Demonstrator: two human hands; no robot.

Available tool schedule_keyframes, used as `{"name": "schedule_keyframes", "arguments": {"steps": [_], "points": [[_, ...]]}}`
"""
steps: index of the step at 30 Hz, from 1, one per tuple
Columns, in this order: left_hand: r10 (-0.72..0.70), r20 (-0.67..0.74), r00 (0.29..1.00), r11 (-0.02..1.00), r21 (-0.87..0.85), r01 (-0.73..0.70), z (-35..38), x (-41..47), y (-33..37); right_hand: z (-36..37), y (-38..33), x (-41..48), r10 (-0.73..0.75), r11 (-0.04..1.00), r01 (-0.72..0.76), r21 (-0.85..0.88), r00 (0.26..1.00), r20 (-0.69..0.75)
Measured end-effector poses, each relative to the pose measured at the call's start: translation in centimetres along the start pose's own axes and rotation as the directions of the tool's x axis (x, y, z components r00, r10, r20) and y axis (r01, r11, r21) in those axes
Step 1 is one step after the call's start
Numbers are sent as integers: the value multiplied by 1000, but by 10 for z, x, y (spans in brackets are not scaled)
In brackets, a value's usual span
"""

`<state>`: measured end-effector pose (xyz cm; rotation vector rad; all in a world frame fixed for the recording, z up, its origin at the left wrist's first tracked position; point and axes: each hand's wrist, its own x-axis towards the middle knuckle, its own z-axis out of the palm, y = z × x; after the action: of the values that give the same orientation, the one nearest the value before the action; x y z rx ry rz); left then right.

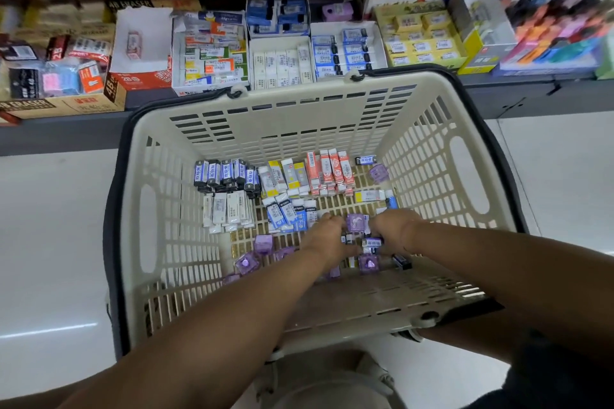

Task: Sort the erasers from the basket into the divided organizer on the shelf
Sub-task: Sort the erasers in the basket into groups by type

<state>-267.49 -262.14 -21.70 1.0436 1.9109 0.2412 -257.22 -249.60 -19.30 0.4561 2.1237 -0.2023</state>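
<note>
1. Both hands are down in the basket, working close together: the left hand and the right hand have their fingers curled inward on either side of a purple eraser, apparently gathering it with a few small dark-sleeved ones just beneath; whether either hand has truly pinched anything, I cannot tell, since the fingertips are hidden.

2. From the head view, more purple erasers lie loose to the left of and below the grip, so a good pass would sweep those together too rather than lifting one at a time.

3. Beyond the grip, farther into the basket, the rest already sit in tidy groups: dark blue erasers, white ones, and red-and-white ones. Keep the wrists low and inward so those rows are not knocked apart.

4. Past the basket's far rim, the divided organizer waits on the shelf, its compartments partly filled. A lone purple eraser rests behind it, which I judge marks where this handful belongs.

5. Lift with both palms cupped; small cubes slip through the slotted floor easily.
</note>
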Motion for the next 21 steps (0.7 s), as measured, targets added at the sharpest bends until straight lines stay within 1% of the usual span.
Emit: {"name": "schedule_keyframes", "arguments": {"steps": [2,3,6,9,12,14,17,19,21], "points": [[-27,-22,999,996,-81,25,4,2,4,1,1,3,2,1000,-2,-16,1000,-9],[-29,-22,999,995,-94,27,5,4,7,1,1,5,2,1000,-2,-26,1000,-12],[-46,-30,999,996,-83,43,8,6,12,3,0,8,5,999,-7,-52,999,-33],[-92,-39,995,988,-130,87,11,7,13,6,0,14,13,999,-16,-42,997,-69],[-125,-25,992,982,-145,120,11,7,12,7,2,18,10,999,-12,-42,998,-58],[-113,-37,993,984,-140,107,11,5,11,7,4,18,1,998,-4,-57,999,-43],[-36,-72,997,995,-96,29,14,3,12,8,3,17,-2,996,-4,-94,998,-60],[-13,-81,997,999,-30,10,13,2,14,9,1,19,-12,994,4,-112,997,-74],[-1,-70,998,999,49,4,11,1,15,8,0,19,-15,997,10,-79,998,-64]]}}
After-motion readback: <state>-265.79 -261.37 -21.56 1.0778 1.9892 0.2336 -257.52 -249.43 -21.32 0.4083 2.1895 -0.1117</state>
